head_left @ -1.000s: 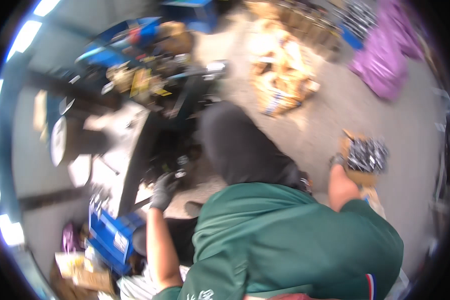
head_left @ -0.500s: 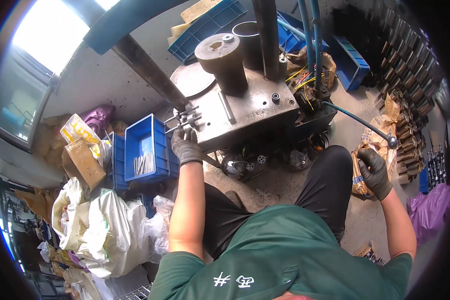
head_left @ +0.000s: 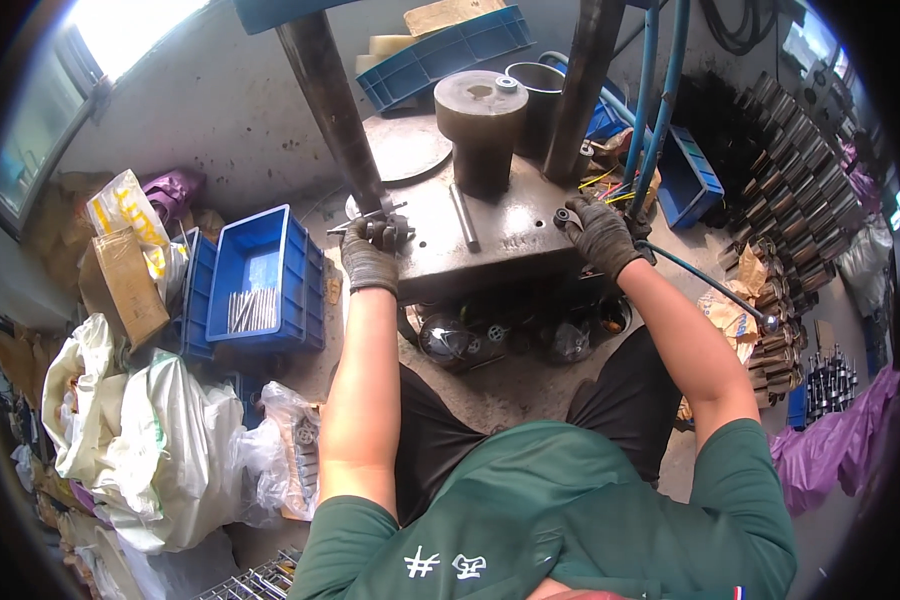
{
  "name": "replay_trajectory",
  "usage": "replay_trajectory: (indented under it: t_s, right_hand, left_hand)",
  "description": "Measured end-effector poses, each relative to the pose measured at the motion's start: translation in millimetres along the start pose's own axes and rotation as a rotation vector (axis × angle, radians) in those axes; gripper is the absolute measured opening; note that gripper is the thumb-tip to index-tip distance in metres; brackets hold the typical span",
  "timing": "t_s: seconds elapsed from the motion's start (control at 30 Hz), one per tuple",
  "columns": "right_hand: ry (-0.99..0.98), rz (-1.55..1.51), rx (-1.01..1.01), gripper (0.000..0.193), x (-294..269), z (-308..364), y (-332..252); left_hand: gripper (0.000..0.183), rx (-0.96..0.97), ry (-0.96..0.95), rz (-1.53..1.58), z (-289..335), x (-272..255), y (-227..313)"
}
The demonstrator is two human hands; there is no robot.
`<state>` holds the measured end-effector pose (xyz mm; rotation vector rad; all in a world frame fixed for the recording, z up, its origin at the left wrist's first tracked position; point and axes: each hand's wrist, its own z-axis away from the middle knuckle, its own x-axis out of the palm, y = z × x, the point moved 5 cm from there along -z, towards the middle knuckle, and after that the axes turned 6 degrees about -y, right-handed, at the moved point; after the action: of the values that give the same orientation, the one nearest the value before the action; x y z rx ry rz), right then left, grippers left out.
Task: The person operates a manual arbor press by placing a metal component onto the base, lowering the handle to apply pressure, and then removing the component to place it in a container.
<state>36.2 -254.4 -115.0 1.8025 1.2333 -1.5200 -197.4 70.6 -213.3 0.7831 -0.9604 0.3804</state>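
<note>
My left hand (head_left: 370,260), in a grey glove, is closed at the left front corner of the steel press table (head_left: 530,245). Its fingers grip among a cluster of small steel shafts with round collars (head_left: 395,232); which piece it grips is partly hidden. At the table's right front, my gloved right hand (head_left: 604,240) pinches a small dark metal ring (head_left: 562,216). Between the hands lies a loose steel rod (head_left: 465,218). Behind it stands a thick steel cylinder (head_left: 482,140) with a small ring (head_left: 507,84) on top.
Two press columns (head_left: 335,115) rise from the table. A blue bin (head_left: 295,285) with thin rods stands left, beside white sacks (head_left: 170,440). A ball-ended lever (head_left: 715,270) juts out right, near stacked metal tubes (head_left: 790,190). A dark pot (head_left: 535,100) sits at the back.
My right hand has come from beside the lever's ball end to the table's right front and taken hold of the ring there. The left hand stays at the shafts. The view has shifted.
</note>
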Motion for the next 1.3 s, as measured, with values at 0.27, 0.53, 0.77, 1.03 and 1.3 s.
replay_trajectory:
  t_s: [0.27,0.53,0.77,1.03,1.3]
  right_hand:
    - [-0.124,0.142,0.009,0.021,42.3,-35.1,3.2]
    - [0.000,-0.113,0.008,0.026,29.7,-39.6,4.2]
    - [0.413,-0.604,0.024,0.017,-29.6,-81.2,3.9]
    - [0.495,-0.515,-0.043,0.022,-77.8,-162.2,-40.1]
    - [0.339,-0.107,-0.082,0.033,-64.7,-205.3,-36.0]
  left_hand:
    - [0.008,0.307,-0.178,-0.573,40.1,53.6,-8.6]
    - [0.014,0.328,-0.309,-0.904,64.5,58.7,-2.7]
    - [0.021,0.110,-0.288,-1.131,62.5,64.8,-33.3]
    - [0.038,0.317,-0.328,-1.496,65.3,76.1,-37.0]
    - [0.032,0.721,-0.287,-1.963,86.8,92.3,-24.3]
